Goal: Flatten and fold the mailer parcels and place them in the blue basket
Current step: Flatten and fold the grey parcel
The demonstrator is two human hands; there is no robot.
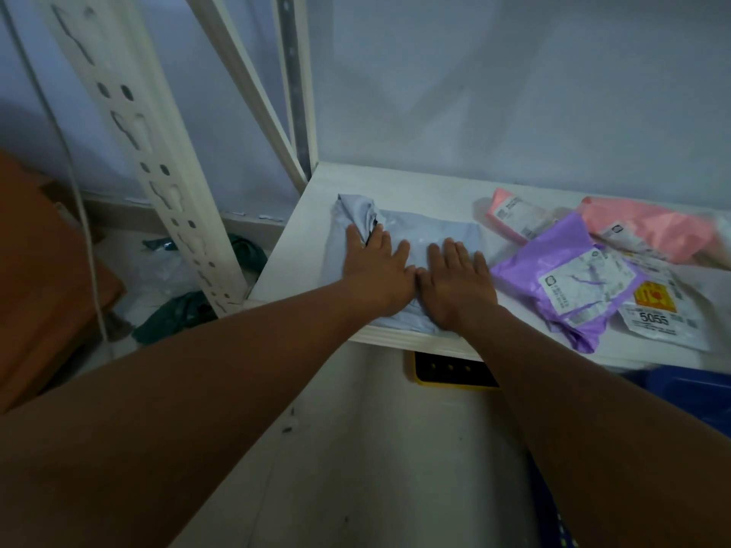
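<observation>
While both palms lie flat with fingers spread and thumbs meeting, the left hand and right hand press the grey mailer onto the white shelf. Its bunched, creased end points toward the shelf's far left corner; the rest is pale and smooth. Long axis: cannot tell, as the hands cover it. Its near edge meets the shelf's front lip. A purple mailer lies just beside it on the right; bare shelf shows behind. The blue basket sits below, right.

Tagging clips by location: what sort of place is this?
Probably a storeroom or packing corner: a slotted white rack upright, a shelf strewn with labelled parcels such as the purple mailer, and a blue basket below it.
</observation>
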